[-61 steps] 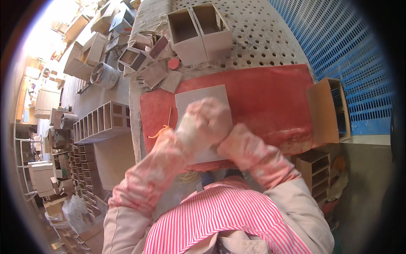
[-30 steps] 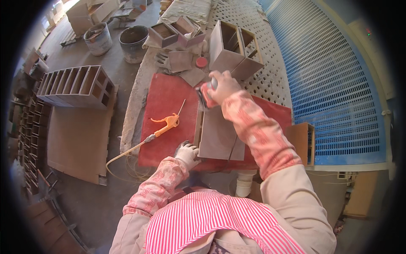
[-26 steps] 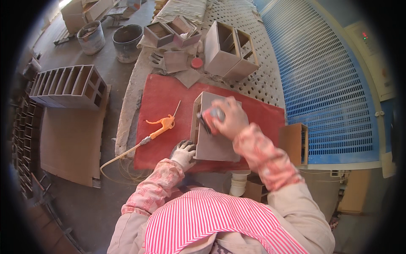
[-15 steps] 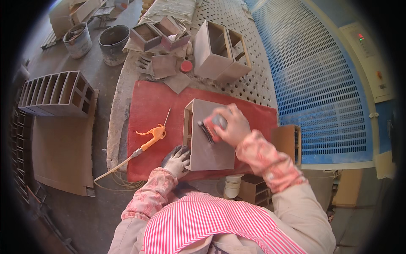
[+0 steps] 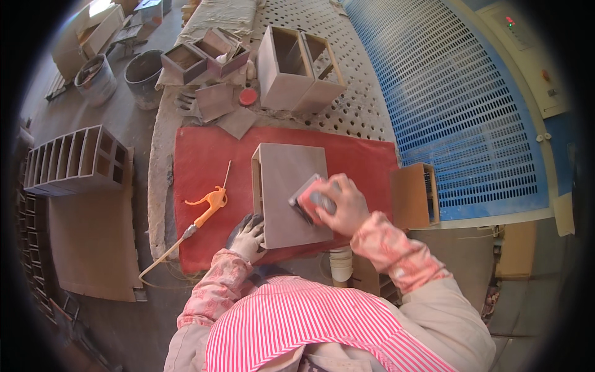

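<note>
In the head view, grips a red sander (image 5: 307, 197) in the right hand (image 5: 344, 206), with fingers curled snugly around its grey part. Has it against the top of a grey box (image 5: 282, 167), a bit right of the middle. Has the left hand (image 5: 249, 240) at the near left corner of the box, touching it, beside the open side. Can't tell if pinching there or only resting.

Under the box, a red mat (image 5: 362, 180). On the mat, left of the box, an orange air gun (image 5: 212, 203) with a pale hose (image 5: 162, 255) trailing off the near edge.

Past the mat, on the table (image 5: 162, 155), a red lid (image 5: 248, 97), flat boards (image 5: 214, 102), a glove (image 5: 186, 104) and two tall boxes (image 5: 282, 90) side by side. At the mat's right end, a brown box (image 5: 409, 195), near a blue grille (image 5: 458, 111). Off to the left, two buckets (image 5: 96, 80) and a rack (image 5: 74, 167) with a row of slots.
</note>
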Demonstrator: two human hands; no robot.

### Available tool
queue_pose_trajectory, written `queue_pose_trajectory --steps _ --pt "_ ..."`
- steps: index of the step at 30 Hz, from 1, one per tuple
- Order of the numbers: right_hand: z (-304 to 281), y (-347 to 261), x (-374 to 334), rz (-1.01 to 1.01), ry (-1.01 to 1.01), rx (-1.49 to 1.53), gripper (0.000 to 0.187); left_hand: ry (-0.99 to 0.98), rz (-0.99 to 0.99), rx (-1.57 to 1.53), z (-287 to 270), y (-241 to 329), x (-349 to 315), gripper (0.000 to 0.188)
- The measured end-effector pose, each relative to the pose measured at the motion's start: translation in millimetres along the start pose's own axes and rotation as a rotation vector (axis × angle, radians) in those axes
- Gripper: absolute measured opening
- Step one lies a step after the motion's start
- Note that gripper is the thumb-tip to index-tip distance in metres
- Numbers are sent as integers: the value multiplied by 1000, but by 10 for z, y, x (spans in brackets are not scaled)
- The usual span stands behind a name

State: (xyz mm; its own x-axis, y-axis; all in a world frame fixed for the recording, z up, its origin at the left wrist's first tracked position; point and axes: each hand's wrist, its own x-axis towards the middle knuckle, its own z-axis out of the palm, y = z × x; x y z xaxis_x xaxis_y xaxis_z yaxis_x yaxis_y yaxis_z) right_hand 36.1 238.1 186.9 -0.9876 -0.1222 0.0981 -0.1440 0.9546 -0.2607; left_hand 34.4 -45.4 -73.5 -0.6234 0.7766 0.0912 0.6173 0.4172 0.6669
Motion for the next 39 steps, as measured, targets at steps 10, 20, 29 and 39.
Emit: queue_pose_trajectory --steps 10,20,29,39 --pt "18 717 958 119 34 1 49 0 33 54 27 -49 -9 66" --pt "50 590 597 55 40 54 51 80 83 67 108 -99 -30 67" --pt "88 -159 -68 89 12 13 54 13 -46 162 -383 110 -72 62" --pt "96 58 1523 282 -25 71 56 -160 -897 623 -1043 -573 98 94"
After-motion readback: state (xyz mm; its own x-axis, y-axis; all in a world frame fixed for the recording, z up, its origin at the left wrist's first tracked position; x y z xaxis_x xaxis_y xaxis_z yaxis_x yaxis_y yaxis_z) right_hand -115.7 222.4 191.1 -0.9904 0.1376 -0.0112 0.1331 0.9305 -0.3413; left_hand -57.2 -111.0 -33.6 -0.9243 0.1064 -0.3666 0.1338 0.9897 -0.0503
